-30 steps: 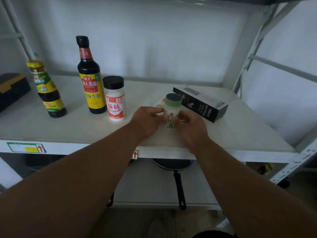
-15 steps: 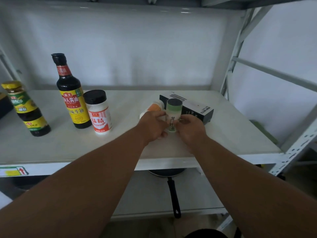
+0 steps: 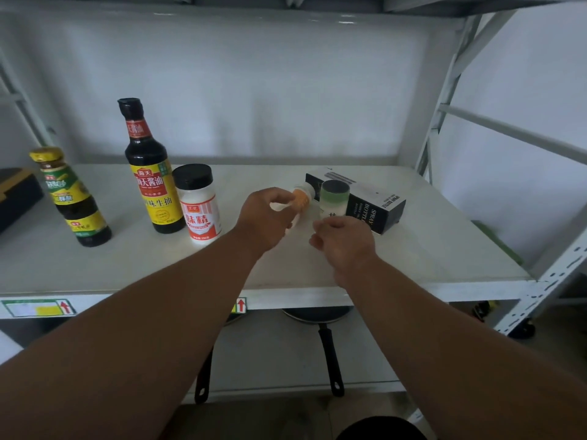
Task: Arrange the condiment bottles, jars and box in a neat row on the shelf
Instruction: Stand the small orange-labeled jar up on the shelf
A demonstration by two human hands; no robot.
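Note:
On the white shelf my left hand grips a small white jar with an orange cap, which is tipped over with the cap pointing right. Just to its right a green-lidded jar stands upright. My right hand sits in front of this jar's base with fingers loosely curled and the thumb apart from it. A black box lies flat behind the green-lidded jar. Further left stand a white jar with a black lid, a tall soy sauce bottle and a smaller dark bottle with a yellow cap.
A black case sits at the shelf's far left. Diagonal braces and the upright of the rack close off the right side. On the lower shelf lie frying pans with black handles.
My left hand let go of the green-lidded jar and took hold of the orange-capped jar beside it. My right hand slid down to the green-lidded jar's base.

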